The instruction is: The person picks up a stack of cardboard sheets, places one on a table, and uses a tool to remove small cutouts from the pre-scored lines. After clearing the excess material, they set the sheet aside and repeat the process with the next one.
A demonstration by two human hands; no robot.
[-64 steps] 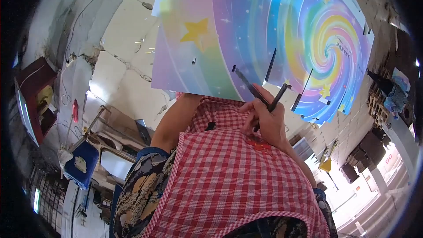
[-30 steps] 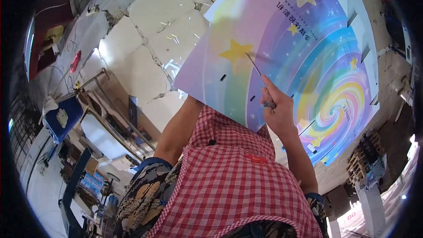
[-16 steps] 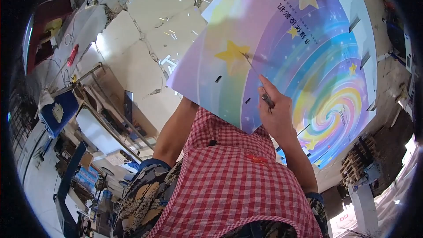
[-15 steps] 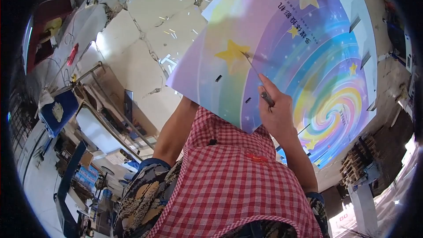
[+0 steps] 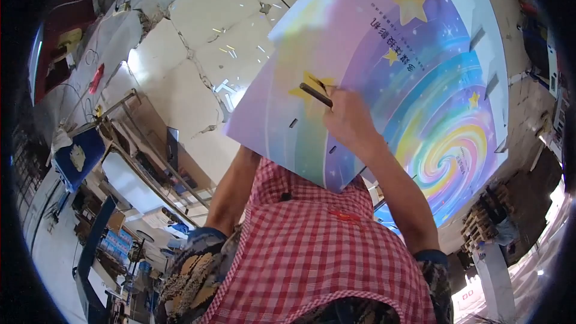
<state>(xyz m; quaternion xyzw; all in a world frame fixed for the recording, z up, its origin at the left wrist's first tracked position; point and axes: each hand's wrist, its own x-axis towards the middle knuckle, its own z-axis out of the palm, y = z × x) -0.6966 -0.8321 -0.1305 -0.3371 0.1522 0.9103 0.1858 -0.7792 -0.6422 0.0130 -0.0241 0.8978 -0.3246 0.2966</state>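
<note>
My right hand (image 5: pixel 351 121) is closed round a slim tool with a dark handle (image 5: pixel 315 94). Its thin tip lies by a yellow star on a large printed sheet (image 5: pixel 282 108), pastel with a rainbow swirl and dark lettering. Whether the tip is a knife blade I cannot make out. Small dark slots show in the sheet near its lower left part, and several more along its right side. My left forearm (image 5: pixel 231 195) goes under the sheet's near left edge. The sheet hides my left hand and its fingers.
Small pale scraps (image 5: pixel 228 51) lie scattered on the cracked tile floor (image 5: pixel 186 78). To the left are a metal-framed rack (image 5: pixel 153 156) and a blue chair (image 5: pixel 78 153). A stack of wooden pallets (image 5: pixel 480 219) stands at the right. A checked apron (image 5: pixel 324 252) covers my front.
My right hand has moved up and left and turned over, so the tool's handle now points left. The sheet has shifted slightly left.
</note>
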